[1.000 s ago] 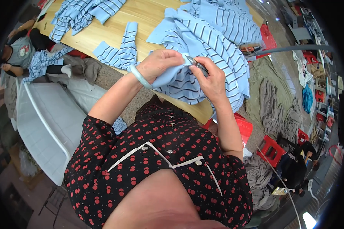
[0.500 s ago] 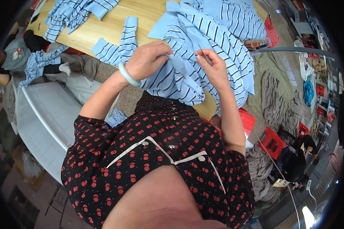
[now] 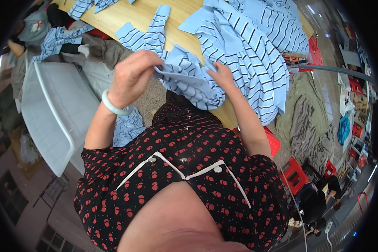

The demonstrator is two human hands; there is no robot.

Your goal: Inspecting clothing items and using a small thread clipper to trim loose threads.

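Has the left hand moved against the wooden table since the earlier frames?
Yes. The left hand, gripping the striped blue fabric piece, has pulled back off the wooden table edge toward the person's body, lifting the cloth with it.

The garment piece [image 3: 189, 82] is light blue with thin dark navy stripes, as are the larger pieces [image 3: 256, 46] spread over the pale yellowish wooden table [image 3: 113, 17] and the two narrow strips [image 3: 149, 35] lying on it. The bangle [image 3: 115, 107] is pale milky green. The blouse [image 3: 185, 168] is black with small red dots and white piping. The tub [image 3: 46, 117] is white. The stools [image 3: 296, 172] are red. The fabric heap [image 3: 302, 126] is grey-olive.
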